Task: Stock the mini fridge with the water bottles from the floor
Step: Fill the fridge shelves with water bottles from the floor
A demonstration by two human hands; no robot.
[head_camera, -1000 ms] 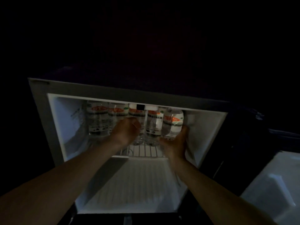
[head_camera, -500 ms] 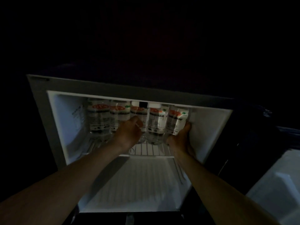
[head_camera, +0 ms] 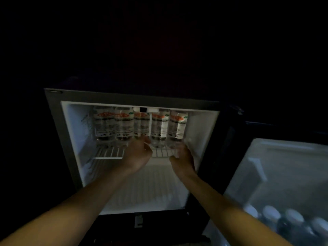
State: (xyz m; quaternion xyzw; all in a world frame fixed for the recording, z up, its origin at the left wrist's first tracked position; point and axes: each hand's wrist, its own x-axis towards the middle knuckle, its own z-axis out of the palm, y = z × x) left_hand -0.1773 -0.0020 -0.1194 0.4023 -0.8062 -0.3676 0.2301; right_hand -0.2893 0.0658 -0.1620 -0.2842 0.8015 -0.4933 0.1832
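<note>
head view: five water bottles (head_camera: 140, 126) are seen standing upright side by side along the back of the wire shelf (head_camera: 110, 153) inside the open mini fridge (head_camera: 74, 139). the left hand (head_camera: 140, 155) is held loosely curled at the shelf's front edge, just below the middle bottle; whether anything is gripped cannot be told. the right hand (head_camera: 182, 157) is likewise placed by the base of the rightmost bottle, fingers bent, nothing clearly clasped. more bottles (head_camera: 284, 221) are made out dimly at lower right, whether in the door (head_camera: 276, 174) or on the floor cannot be told. the lower compartment is seen bare, so the stocking is judged partly done, with room left.
</note>
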